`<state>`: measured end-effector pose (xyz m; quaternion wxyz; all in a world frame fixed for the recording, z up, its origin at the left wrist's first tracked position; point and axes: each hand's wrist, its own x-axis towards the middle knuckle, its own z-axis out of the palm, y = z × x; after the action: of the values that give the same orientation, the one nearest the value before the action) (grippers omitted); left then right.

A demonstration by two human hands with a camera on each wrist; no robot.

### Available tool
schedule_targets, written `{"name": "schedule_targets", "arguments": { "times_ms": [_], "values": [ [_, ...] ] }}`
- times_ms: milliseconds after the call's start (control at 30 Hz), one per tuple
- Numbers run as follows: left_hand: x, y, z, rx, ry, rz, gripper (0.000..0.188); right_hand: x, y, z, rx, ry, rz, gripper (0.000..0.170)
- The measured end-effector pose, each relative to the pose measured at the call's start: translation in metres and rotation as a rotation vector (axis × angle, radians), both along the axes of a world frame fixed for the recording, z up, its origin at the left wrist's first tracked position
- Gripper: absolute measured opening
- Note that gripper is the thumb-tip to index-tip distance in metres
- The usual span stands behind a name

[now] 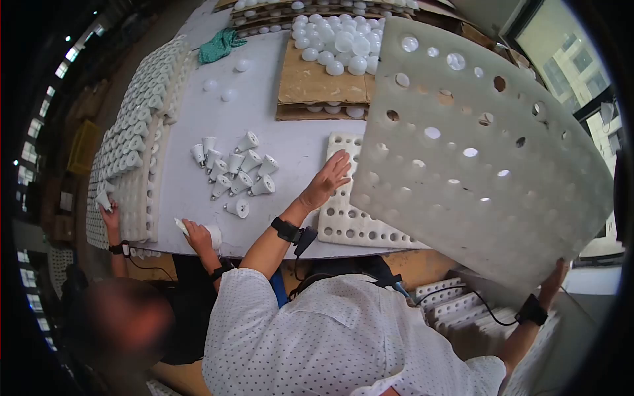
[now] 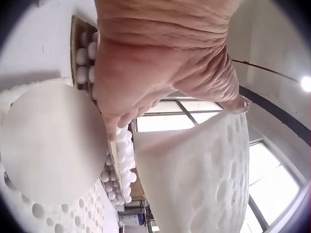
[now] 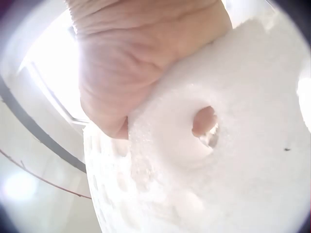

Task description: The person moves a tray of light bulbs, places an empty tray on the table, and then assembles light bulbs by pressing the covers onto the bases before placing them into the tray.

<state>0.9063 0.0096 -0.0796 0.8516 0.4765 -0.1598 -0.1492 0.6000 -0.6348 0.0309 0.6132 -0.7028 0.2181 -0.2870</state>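
Observation:
A large pale foam sheet with round holes (image 1: 429,165) is raised and tilted at the right of the head view. My right hand (image 1: 553,284) grips its lower right corner; in the right wrist view the hand (image 3: 146,58) is bent over the edge of the sheet (image 3: 252,111). My left hand (image 1: 323,183), fingers spread, is above a white holed tray (image 1: 340,221) on the table, left of the sheet. The left wrist view shows the left hand's palm (image 2: 160,63) with the raised sheet (image 2: 194,170) beyond; whether they touch I cannot tell.
White bulb bases (image 1: 238,173) lie on the table (image 1: 264,135) left of the tray. Cardboard (image 1: 317,89) bearing white domes (image 1: 343,43) stands behind. Another person's hand (image 1: 200,237) is at the front left, near stacked bases (image 1: 142,105). A green cloth (image 1: 221,46) lies at the back.

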Motion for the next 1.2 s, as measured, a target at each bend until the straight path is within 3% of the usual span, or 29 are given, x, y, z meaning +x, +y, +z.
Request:
{"name": "schedule_targets", "arguments": {
  "times_ms": [33, 67, 100, 167, 200, 233, 300, 400, 467, 500, 567, 633, 700, 767, 867, 900, 933, 967, 1000, 1033, 1067, 1133, 1200],
  "values": [
    [0.001, -0.013, 0.011, -0.1, -0.032, -0.128, 0.076, 0.045, 0.003, -0.031, 0.203, 0.026, 0.042, 0.039],
    [0.011, -0.009, 0.018, 0.476, -0.22, 0.107, 0.066, 0.077, -0.012, -0.106, -0.192, -0.038, -0.001, 0.042],
    [0.014, -0.01, 0.031, 0.325, 0.129, 0.045, 0.057, 0.104, -0.002, -0.106, -0.122, -0.002, 0.107, 0.042],
    [0.015, 0.011, 0.044, 0.339, 0.116, 0.099, 0.049, 0.149, 0.076, -0.071, -0.053, 0.036, 0.215, 0.043],
    [0.014, 0.011, 0.055, 0.353, 0.122, 0.122, 0.049, 0.17, 0.094, -0.035, -0.163, 0.096, 0.346, 0.051],
    [0.016, 0.004, 0.067, 0.338, 0.111, 0.176, 0.048, 0.191, 0.085, -0.001, -0.275, 0.152, 0.476, 0.059],
    [0.021, 0.011, 0.084, 0.353, 0.07, 0.261, 0.046, 0.216, 0.055, 0.051, -0.364, 0.176, 0.506, 0.062],
    [0.009, 0.034, 0.13, 0.384, 0.106, 0.387, 0.045, 0.217, -0.068, 0.09, -0.416, 0.071, 0.174, 0.055],
    [-0.002, 0.05, 0.159, 0.361, 0.127, 0.466, 0.047, 0.202, -0.215, 0.105, -0.556, 0.09, -0.023, 0.047],
    [-0.01, 0.049, 0.177, 0.366, 0.108, 0.513, 0.048, 0.197, -0.213, 0.128, -0.543, 0.095, -0.026, 0.047],
    [-0.023, 0.063, 0.201, 0.37, 0.101, 0.599, 0.052, 0.185, -0.176, 0.181, -0.328, -0.363, -0.383, 0.01],
    [-0.03, 0.082, 0.218, 0.393, 0.132, 0.621, 0.053, 0.17, -0.192, 0.197, -0.343, -0.364, -0.43, 0.01],
    [-0.035, 0.086, 0.231, 0.458, 0.099, 0.723, 0.053, 0.186, -0.171, 0.201, -0.502, -0.148, -0.532, 0.018],
    [-0.02, 0.096, 0.227, 0.479, 0.14, 0.678, 0.053, 0.194, -0.146, 0.201, -0.612, 0.081, -0.587, 0.028],
    [-0.018, 0.109, 0.173, 0.436, 0.25, 0.589, 0.053, 0.183, -0.098, 0.178, -0.66, 0.328, -0.626, 0.03],
    [-0.008, 0.116, 0.155, 0.412, 0.258, 0.533, 0.056, 0.19, -0.093, 0.169, -0.862, 0.436, -0.623, 0.031],
    [-0.007, 0.116, 0.15, 0.41, 0.23, 0.578, 0.057, 0.228, -0.119, 0.152, -0.763, 0.139, -0.45, 0.032],
    [-0.001, 0.106, 0.146, 0.406, 0.202, 0.622, 0.058, 0.271, -0.133, 0.15, -0.647, 0.087, -0.35, 0.035],
    [0.03, 0.083, 0.131, 0.417, 0.228, 0.505, 0.058, 0.27, -0.109, 0.14, -0.849, -0.023, -0.33, 0.035],
    [0.021, 0.073, 0.127, 0.413, 0.219, 0.5, 0.058, 0.302, -0.079, 0.136, -0.755, -0.123, -0.185, 0.034],
    [0.015, 0.07, 0.126, 0.41, 0.211, 0.495, 0.058, 0.321, -0.036, 0.138, -0.955, -0.092, -0.022, 0.033],
    [0.018, 0.067, 0.12, 0.474, 0.197, 0.448, 0.059, 0.335, 0.037, 0.145, -1.139, -0.041, 0.161, 0.032],
    [0.025, 0.049, 0.108, 0.539, 0.122, 0.434, 0.061, 0.344, 0.081, 0.15, -1.7, 0.127, 0.318, 0.039]
  ]
}}
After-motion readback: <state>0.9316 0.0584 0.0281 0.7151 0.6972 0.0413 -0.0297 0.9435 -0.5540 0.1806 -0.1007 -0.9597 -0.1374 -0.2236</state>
